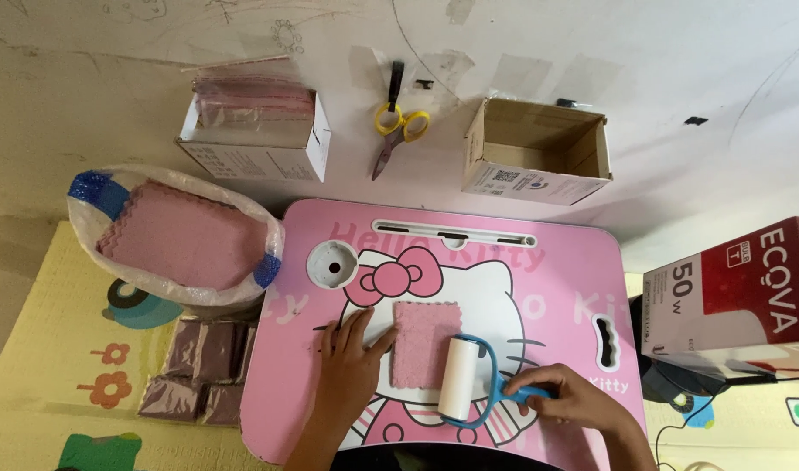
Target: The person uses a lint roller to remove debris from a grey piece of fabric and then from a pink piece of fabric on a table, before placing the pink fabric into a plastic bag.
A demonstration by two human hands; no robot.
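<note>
Pink and low, our little table (556,262) sits on a play mat; a bag of pink cloths (177,235) lies far left. Our left hand (347,366), flat and open, pins the pink cloth (423,342). Our right hand (574,399) grips the lint roller (460,379); we judge even strokes away from the pinning hand work best

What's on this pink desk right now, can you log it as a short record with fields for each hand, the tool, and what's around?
surface: pink lap desk with a cartoon cat print
left hand: flat on the desk, fingertips at the left edge of the pink cloth square
right hand: grips the blue handle of the lint roller
roller position: white drum lies on the cloth's lower right corner
behind desk: yellow-handled scissors, open empty cardboard box, white box of pink pieces
left of desk: plastic bag of pink cloths, wrapped packs on the mat
</note>
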